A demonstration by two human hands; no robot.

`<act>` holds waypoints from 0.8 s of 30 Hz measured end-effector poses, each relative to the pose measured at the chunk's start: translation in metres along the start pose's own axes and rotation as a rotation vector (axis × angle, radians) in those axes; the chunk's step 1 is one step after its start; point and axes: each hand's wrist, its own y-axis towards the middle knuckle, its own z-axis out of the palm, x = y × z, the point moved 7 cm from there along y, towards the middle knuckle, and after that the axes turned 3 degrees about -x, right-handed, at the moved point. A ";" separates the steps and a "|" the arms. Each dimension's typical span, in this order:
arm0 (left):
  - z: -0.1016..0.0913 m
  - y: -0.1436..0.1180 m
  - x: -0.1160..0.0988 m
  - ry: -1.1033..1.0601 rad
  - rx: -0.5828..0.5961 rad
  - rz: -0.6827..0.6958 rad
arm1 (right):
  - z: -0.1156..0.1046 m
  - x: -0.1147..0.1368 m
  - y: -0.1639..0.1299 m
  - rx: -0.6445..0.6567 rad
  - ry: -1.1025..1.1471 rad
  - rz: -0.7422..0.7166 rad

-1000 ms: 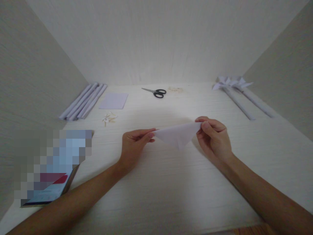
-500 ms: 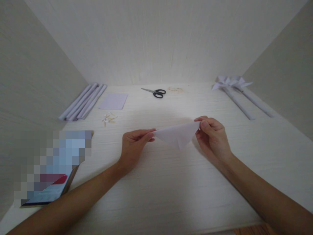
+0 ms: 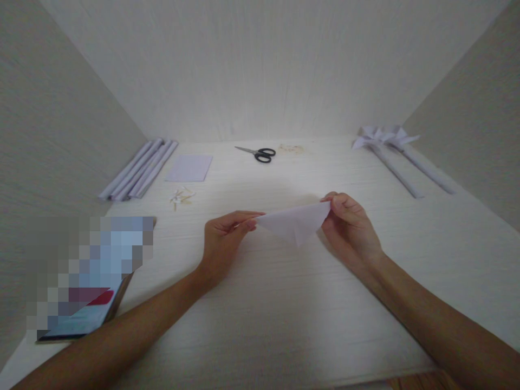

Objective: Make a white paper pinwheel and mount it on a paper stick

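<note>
A white sheet of paper folded into a triangle (image 3: 296, 223) hangs just above the pale wooden table (image 3: 268, 303), its point facing down. My left hand (image 3: 224, 238) pinches its left corner between thumb and fingers. My right hand (image 3: 350, 227) pinches its right corner, and the long folded edge runs between them.
Several rolled paper tubes (image 3: 138, 169) lie at the back left beside a flat white sheet (image 3: 189, 168). Small wooden bits (image 3: 181, 197) lie near them. Black scissors (image 3: 260, 154) rest at the back centre. Paper pinwheels on rolled sticks (image 3: 400, 157) lie at the back right. A blurred booklet (image 3: 81, 281) sits at the left.
Both hands have drifted slightly closer together and a little up, still holding the folded paper. Nothing else on the table has moved.
</note>
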 end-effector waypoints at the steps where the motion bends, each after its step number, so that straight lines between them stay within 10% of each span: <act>1: 0.000 0.000 0.000 0.006 0.001 -0.002 | 0.000 -0.001 0.000 -0.007 0.009 0.014; 24: -0.004 0.000 0.003 -0.020 -0.056 -0.042 | -0.004 -0.018 -0.004 -0.085 -0.014 0.144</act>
